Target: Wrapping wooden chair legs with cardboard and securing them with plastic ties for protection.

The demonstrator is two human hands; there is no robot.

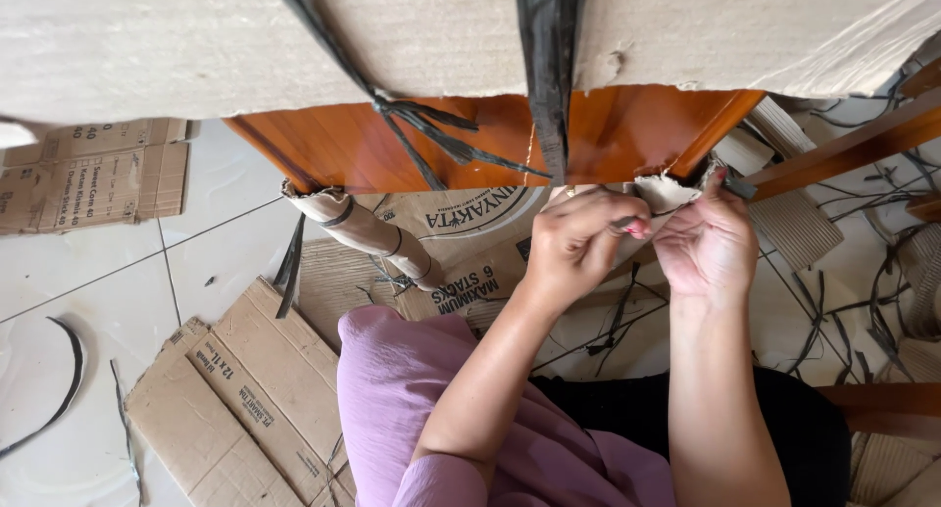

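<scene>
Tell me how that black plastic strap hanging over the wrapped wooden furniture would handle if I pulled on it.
The black plastic strap probably feels light and floppy: loose offcuts curl on the tiled floor. It may split lengthwise, since the knot's tails look frayed. Likely slippery too.

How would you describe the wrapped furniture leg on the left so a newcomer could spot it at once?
Start at the orange-brown wooden panel under the cardboard wrapping. From its lower left corner the wrapped leg slants down towards the floor. Brown paper bound with black bands sets it apart from the flat cardboard sheets around it.
</scene>
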